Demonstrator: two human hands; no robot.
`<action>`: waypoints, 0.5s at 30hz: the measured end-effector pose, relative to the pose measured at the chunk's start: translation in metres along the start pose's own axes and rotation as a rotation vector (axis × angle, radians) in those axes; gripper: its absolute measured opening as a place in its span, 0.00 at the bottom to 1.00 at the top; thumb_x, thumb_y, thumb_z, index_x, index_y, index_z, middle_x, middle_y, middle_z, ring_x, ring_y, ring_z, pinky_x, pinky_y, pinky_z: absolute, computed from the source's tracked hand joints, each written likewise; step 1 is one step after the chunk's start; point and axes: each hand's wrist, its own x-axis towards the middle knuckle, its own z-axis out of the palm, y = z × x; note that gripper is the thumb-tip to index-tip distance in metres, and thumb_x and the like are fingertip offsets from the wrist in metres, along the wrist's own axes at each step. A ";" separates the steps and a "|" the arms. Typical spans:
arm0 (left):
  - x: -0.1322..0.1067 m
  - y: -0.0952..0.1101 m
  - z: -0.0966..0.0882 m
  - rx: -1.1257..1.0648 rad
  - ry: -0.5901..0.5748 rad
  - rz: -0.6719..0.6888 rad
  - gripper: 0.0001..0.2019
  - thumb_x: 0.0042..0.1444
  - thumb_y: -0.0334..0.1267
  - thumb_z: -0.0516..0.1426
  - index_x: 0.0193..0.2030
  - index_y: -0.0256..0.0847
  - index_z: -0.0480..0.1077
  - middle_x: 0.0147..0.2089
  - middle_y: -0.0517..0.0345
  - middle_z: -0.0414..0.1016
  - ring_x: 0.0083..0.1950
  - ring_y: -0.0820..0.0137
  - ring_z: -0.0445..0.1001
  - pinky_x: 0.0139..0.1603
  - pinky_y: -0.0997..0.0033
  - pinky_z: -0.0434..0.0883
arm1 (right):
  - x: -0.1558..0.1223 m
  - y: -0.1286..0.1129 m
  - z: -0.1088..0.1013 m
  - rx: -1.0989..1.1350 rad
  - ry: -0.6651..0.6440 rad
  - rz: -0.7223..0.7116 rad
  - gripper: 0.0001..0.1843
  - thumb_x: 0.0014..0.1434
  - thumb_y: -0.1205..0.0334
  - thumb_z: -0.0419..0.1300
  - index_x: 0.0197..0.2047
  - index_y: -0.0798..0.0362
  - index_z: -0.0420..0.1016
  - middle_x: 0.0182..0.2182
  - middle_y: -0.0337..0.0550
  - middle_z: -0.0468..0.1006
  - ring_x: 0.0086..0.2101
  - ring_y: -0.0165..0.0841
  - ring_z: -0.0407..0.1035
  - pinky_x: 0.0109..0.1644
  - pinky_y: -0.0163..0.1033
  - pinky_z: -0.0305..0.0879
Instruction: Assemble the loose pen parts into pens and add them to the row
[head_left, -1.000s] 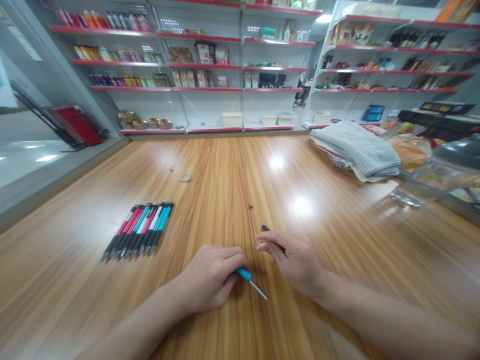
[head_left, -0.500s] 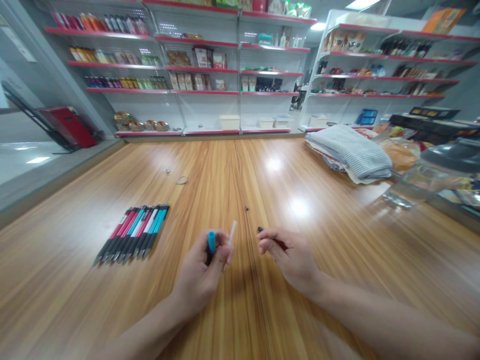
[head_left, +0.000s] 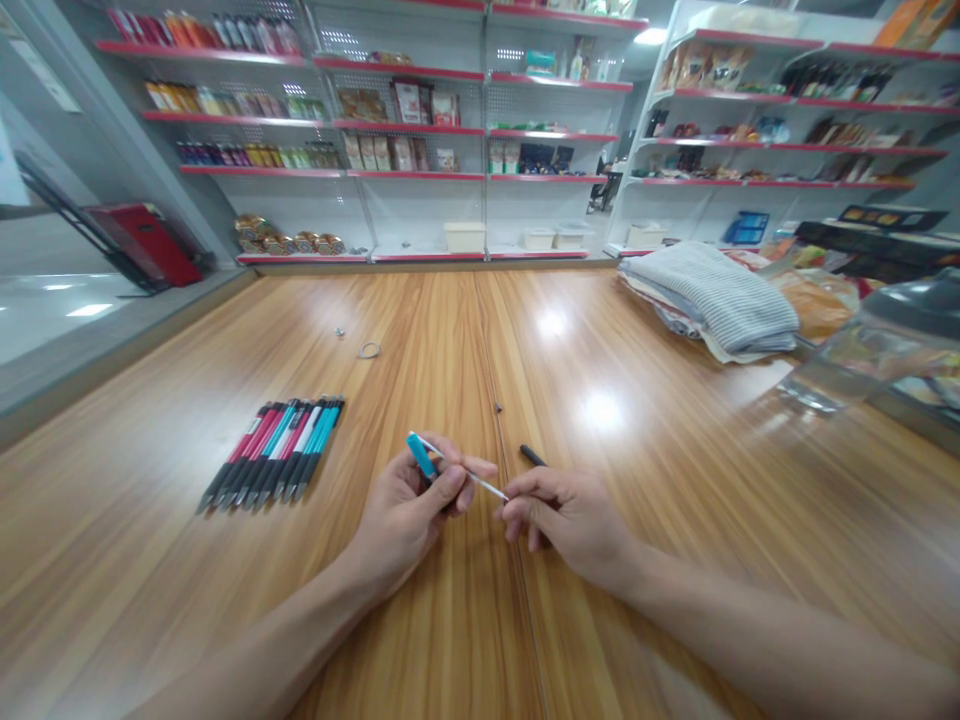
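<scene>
My left hand [head_left: 409,510] is closed on a teal pen part [head_left: 421,455] and a thin white refill [head_left: 469,472] that points to the right. My right hand [head_left: 570,520] is closed on a black pen part [head_left: 533,456], whose tip sticks out above the fingers. Its fingertips meet the free end of the refill. Both hands hover just above the wooden table [head_left: 675,470], near its middle seam. A row of several assembled pens [head_left: 277,450], red, teal and black, lies to the left of my left hand.
A small ring [head_left: 370,350] and two tiny parts [head_left: 498,407] lie farther back on the table. Folded striped cloth [head_left: 712,295] and a clear container [head_left: 877,350] sit at the right. Shop shelves [head_left: 420,120] line the back wall.
My left hand lifted the teal part and refill off the table, held them upright, then tipped the refill toward my right hand. My right hand moved left to meet it.
</scene>
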 end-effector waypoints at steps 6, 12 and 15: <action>0.002 0.001 -0.001 0.022 0.006 0.050 0.07 0.59 0.33 0.58 0.39 0.40 0.60 0.41 0.51 0.77 0.27 0.78 0.65 0.30 0.73 0.59 | 0.000 -0.001 0.001 0.020 0.034 0.001 0.13 0.61 0.55 0.59 0.34 0.56 0.76 0.22 0.38 0.77 0.19 0.23 0.69 0.22 0.26 0.67; 0.000 -0.002 -0.004 0.111 -0.011 0.048 0.07 0.60 0.34 0.57 0.39 0.40 0.61 0.41 0.51 0.77 0.28 0.78 0.65 0.32 0.73 0.61 | 0.000 -0.003 -0.001 -0.007 0.039 -0.002 0.14 0.62 0.55 0.58 0.33 0.57 0.76 0.21 0.39 0.77 0.18 0.24 0.69 0.21 0.26 0.67; -0.002 -0.002 -0.004 0.181 0.017 0.067 0.06 0.60 0.34 0.57 0.40 0.40 0.62 0.35 0.55 0.75 0.28 0.78 0.65 0.32 0.73 0.61 | 0.001 -0.005 -0.001 -0.011 0.032 -0.002 0.14 0.61 0.54 0.59 0.33 0.57 0.76 0.22 0.39 0.77 0.19 0.24 0.70 0.22 0.26 0.68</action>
